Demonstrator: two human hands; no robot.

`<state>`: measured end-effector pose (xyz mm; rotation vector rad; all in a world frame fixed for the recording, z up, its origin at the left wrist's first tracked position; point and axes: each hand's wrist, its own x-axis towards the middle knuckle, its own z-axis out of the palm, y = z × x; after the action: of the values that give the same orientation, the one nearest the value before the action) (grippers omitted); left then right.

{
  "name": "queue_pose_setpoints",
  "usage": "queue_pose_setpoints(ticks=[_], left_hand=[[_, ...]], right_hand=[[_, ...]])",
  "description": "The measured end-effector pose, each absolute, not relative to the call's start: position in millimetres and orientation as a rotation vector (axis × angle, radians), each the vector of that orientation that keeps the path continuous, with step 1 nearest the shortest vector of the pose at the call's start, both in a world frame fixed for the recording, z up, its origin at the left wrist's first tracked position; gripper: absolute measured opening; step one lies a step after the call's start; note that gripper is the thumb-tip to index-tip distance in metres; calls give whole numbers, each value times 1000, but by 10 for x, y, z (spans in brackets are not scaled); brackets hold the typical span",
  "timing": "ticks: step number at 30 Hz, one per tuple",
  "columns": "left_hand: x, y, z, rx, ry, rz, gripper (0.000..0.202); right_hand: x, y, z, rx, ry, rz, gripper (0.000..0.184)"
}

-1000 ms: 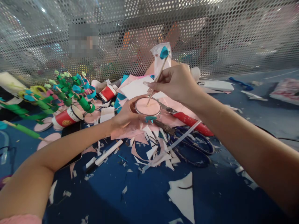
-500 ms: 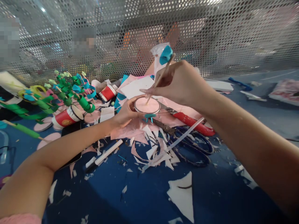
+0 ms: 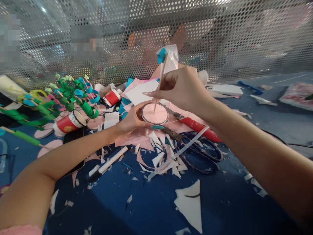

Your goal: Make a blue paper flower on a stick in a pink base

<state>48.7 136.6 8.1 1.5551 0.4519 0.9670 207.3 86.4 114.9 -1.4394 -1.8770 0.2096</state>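
Note:
My left hand (image 3: 134, 119) is closed around the edge of a round pink disc (image 3: 158, 117) with a dark rim, its face tilted up toward me. In my right hand (image 3: 181, 88) a thin wooden stick (image 3: 161, 73) is pinched between thumb and fingers. A blue paper piece (image 3: 161, 55) sits at the stick's upper end. The stick stands nearly upright, its lower tip at about the middle of the disc; whether it goes into the surface I cannot tell. Blue-handled scissors (image 3: 202, 150) and a red-handled tool (image 3: 200, 129) lie just right of the disc.
Several green paper-wrapped sticks (image 3: 70, 98) on pink discs stand at left, near a red-and-white paper cup (image 3: 68, 123) and a dark phone (image 3: 74, 137). A glue stick (image 3: 186, 147), a marker (image 3: 107, 163) and paper scraps (image 3: 190, 202) lie on the blue table. A perforated metal panel (image 3: 146, 36) rises behind.
The stick has swung more upright, its blue top moving left, and my right hand has shifted slightly left. The disc, still in my left hand, is tilted more toward me.

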Motion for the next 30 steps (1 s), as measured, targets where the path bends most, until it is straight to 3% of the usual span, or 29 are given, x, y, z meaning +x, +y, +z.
queue_pose_setpoints(ticks=[8, 16, 30], left_hand=[[478, 1281, 141, 1556, 500, 905, 84], [501, 1292, 175, 1443, 500, 977, 73], [526, 1295, 195, 1405, 508, 987, 73]], right_hand=[[2058, 996, 991, -1392, -1804, 259, 32], [2070, 885, 1119, -1402, -1847, 249, 23], [2088, 917, 1089, -1370, -1877, 343, 19]])
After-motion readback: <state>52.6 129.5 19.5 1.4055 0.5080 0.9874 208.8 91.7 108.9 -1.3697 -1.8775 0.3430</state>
